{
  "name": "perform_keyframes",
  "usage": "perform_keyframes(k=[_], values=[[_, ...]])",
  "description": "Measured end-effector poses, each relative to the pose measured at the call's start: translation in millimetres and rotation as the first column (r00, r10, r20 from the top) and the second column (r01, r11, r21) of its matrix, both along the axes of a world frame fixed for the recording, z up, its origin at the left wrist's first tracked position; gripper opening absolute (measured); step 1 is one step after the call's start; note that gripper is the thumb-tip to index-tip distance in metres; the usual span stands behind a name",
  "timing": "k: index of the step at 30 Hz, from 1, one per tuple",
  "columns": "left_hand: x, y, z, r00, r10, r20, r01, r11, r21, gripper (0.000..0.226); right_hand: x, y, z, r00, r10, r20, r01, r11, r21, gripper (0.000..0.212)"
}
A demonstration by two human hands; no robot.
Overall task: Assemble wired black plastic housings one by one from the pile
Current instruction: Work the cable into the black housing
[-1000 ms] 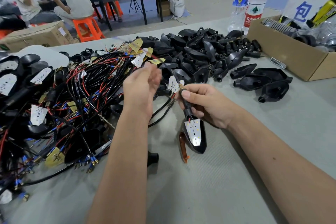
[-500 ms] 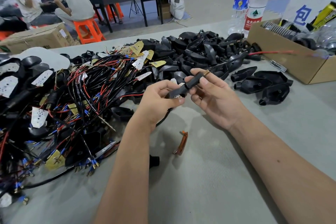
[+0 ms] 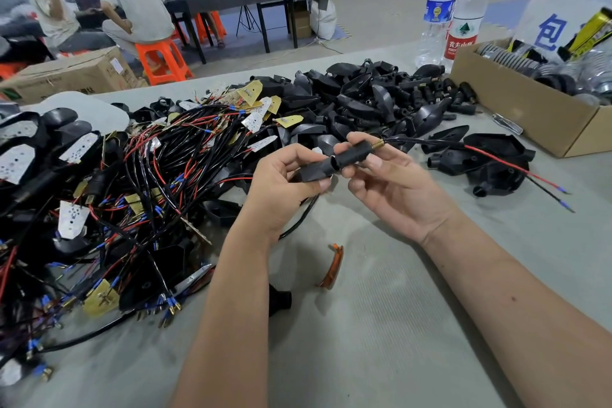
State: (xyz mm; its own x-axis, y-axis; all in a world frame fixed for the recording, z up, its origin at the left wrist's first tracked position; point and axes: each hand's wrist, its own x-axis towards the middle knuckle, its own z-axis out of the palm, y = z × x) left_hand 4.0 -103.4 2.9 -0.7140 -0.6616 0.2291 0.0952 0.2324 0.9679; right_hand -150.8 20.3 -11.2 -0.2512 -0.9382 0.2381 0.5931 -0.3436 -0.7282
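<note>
My left hand point(image 3: 281, 189) grips a black plastic housing point(image 3: 314, 170) above the table's middle. My right hand point(image 3: 394, 189) pinches the black stem point(image 3: 352, 156) fitted into that housing's end. A brass threaded tip point(image 3: 377, 144) sticks out of the stem, and a red and black wire pair point(image 3: 496, 159) trails from it to the right over the table. The tangled pile of wired parts point(image 3: 132, 182) with small circuit boards lies to the left. A heap of bare black housings point(image 3: 357, 99) sits behind my hands.
An orange lens strip point(image 3: 332, 267) lies on the grey table point(image 3: 381, 325) below my hands. A cardboard box point(image 3: 530, 109) of parts stands at the right, two water bottles point(image 3: 453, 13) behind it. A few loose housings point(image 3: 490, 166) lie to the right. People sit in the background.
Both hands lifted the housing off the table and turned it sideways. The wire pair came out through the stem and now lies stretched out to the right.
</note>
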Motion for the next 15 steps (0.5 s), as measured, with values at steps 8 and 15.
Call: perform_keyframes(k=[8,15], values=[[-4.9,1.0,-1.6,0.999,0.035,0.039,-0.031,0.993,-0.112,0.033,3.0,-3.7,-1.0,0.977,-0.203,-0.069,0.208,0.974,0.086,0.035],[-7.4,3.2,-3.7,0.993,0.029,0.115,-0.018,0.995,-0.097,0.028,0.2,-5.7,-3.2,0.953,-0.275,-0.123,0.286,0.955,0.075,0.04]])
